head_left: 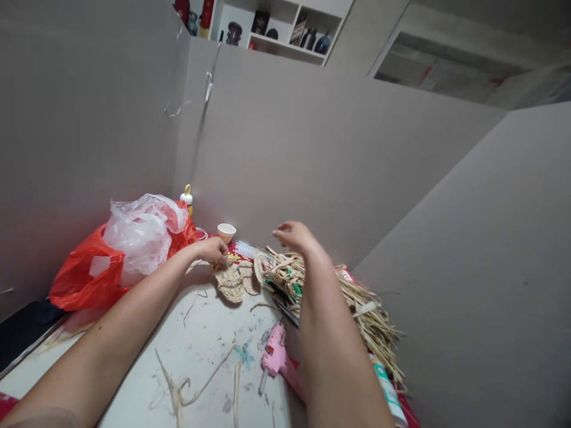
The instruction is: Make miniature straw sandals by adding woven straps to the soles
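My left hand (216, 250) is closed at the far end of a small woven straw slipper (230, 285), which lies flat on the table. A second woven straw piece (249, 278) of similar shape rests just right of it. My right hand (292, 235) is raised above the straw pile, fingers curled in and tips close together. Whatever the fingertips pinch is too small to make out. Under and beyond my right forearm lies a heap of dry straw strips (370, 312). A pink glue gun (275, 351) lies left of that forearm, partly hidden by it.
Red and white plastic bags (143, 238) stand at the left. Behind my left hand are a paper cup (226, 232) and a yellow-and-white bottle (187, 199). Loose fibres (176, 389) lie on the white table (205, 339). A green-and-white tube (387, 389) is at right. Grey partitions (285, 154) enclose the table.
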